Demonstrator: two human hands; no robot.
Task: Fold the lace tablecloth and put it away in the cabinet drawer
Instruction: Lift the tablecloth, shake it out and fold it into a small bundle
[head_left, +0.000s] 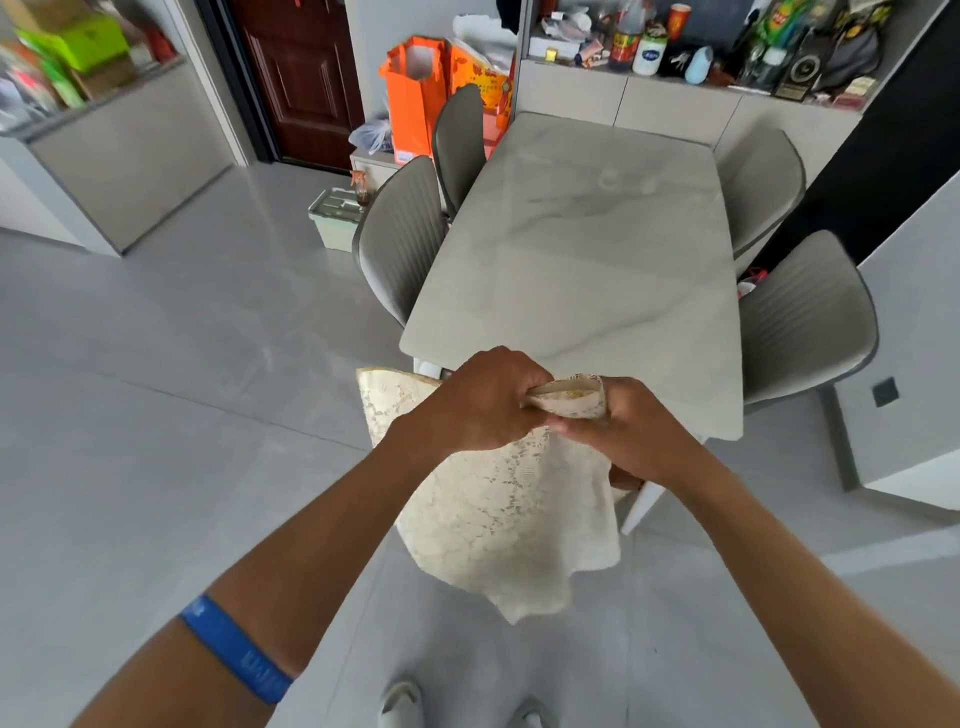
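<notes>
Cloth: the lace tablecloth (498, 509) hangs in mid-air just short of the counter's near end, already doubled into a small bundle.
Grips: left hand (478, 402) and right hand (631, 434) both clench its top fold, close together.
Counter: the counter (587, 249) lies bare of the cloth.
Progress: folding looks nearly finished; stowing remains, and no drawer stands open in view.

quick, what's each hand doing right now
Left hand: closed, gripping the top edge of the lace tablecloth.
Right hand: closed, pinching the same top edge beside the left.
</notes>
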